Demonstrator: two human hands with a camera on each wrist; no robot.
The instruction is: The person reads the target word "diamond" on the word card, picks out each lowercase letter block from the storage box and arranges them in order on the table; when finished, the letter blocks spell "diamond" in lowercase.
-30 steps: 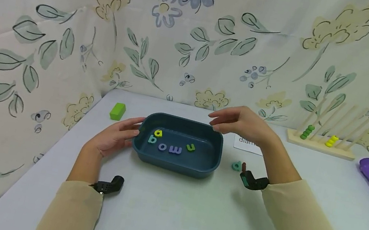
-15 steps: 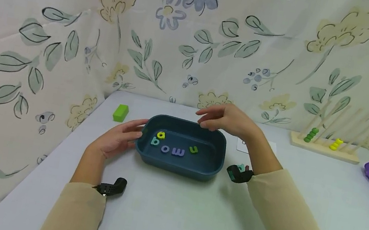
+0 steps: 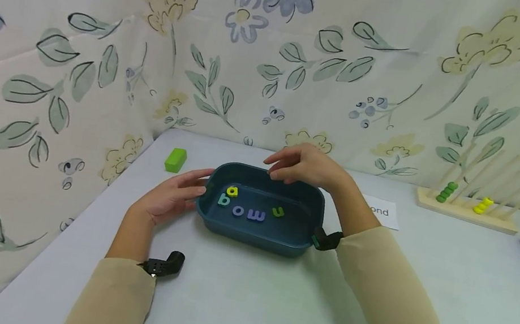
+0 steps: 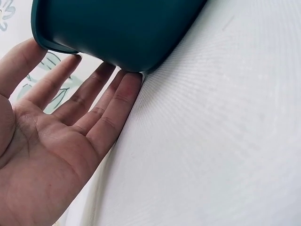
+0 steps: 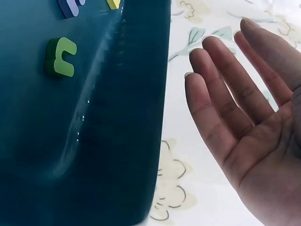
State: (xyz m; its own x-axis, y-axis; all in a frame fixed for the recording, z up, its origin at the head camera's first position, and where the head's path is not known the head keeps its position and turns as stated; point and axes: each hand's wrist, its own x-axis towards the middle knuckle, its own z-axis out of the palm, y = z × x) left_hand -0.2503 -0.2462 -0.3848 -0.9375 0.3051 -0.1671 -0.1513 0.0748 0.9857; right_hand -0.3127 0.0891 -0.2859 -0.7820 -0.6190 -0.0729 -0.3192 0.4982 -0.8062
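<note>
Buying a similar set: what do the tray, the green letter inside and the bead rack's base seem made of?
Tray: probably plastic, softly glossy; light streaks its smooth inside. Green letter: plastic or painted wood, unclear; matt, evenly coloured. Bead rack's base: likely bare wood, dull, pale tan.

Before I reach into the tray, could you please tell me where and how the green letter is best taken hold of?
Pinch the green letter by two opposite outer sides, probably best from above: it lies flat and apart, inside the raised walls of the tray.
</note>
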